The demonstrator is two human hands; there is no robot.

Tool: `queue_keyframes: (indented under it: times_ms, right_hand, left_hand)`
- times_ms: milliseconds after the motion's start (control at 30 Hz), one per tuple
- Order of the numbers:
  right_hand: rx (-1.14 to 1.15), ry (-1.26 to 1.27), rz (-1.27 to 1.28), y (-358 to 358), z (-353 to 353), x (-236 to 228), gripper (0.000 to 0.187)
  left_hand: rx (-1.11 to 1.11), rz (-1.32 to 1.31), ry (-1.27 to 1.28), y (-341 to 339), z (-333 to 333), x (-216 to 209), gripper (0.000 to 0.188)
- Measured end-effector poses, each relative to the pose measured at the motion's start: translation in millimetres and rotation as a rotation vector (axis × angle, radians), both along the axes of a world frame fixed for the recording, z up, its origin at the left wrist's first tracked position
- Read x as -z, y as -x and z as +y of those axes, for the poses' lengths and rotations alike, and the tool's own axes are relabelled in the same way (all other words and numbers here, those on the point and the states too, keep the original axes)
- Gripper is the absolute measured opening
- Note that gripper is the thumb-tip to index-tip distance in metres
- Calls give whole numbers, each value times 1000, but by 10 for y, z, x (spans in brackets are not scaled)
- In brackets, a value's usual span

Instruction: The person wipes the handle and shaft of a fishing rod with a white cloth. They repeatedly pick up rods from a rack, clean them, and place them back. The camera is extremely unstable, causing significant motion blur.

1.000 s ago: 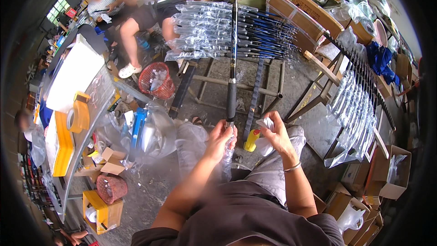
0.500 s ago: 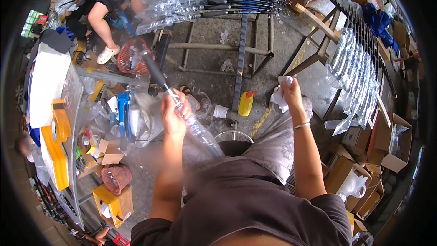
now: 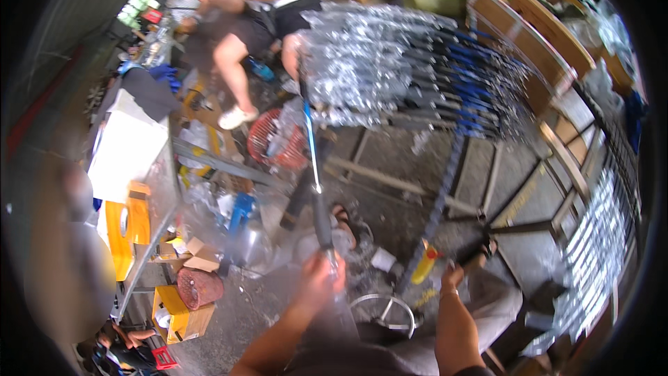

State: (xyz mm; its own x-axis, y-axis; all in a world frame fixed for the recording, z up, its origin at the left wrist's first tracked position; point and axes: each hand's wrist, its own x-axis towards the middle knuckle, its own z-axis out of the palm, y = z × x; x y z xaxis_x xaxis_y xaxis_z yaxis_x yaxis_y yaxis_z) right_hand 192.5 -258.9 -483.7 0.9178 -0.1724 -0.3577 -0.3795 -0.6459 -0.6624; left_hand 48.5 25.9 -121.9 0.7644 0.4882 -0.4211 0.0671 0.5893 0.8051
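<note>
My left hand [image 3: 322,275] is closed around the lower part of a fishing rod [image 3: 312,146], below its dark grip. The rod points up and away, showing a blue and silver section above the grip, and its far end runs in front of the bundled rods. Clear plastic film [image 3: 334,324] hangs blurred below this hand. Over by my right knee, my right hand [image 3: 452,276] is closed with its fingers curled. Whether a white cloth is still in it cannot be made out.
Plastic-sleeved rods [image 3: 362,73] lie on a metal frame ahead; more sleeved rods [image 3: 588,244] lean at right. A seated person [image 3: 278,0] is at the far left. A red basket [image 3: 259,141], yellow bottle [image 3: 423,266] and metal ring [image 3: 412,317] are nearby. A worktable [image 3: 154,237] stands left.
The view has swung left and up. The rod has turned more upright, and more of its blue length shows. The white cloth seen in my right hand is no longer distinguishable.
</note>
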Motion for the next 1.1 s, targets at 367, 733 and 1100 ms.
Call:
queue_keyframes:
  times_ms: [367, 733, 1100]
  right_hand:
    - [-217, -60, -49, 7, 486, 101, 24]
    - [-106, -113, -47, -32, 521, 58, 24]
    - [103, -243, 25, -23, 754, -404, 31]
  left_hand:
    - [-39, 136, 84, -95, 59, 139, 25]
    - [-33, 77, 174, -88, 117, 264, 24]
    - [-26, 135, 205, -106, 149, 296, 22]
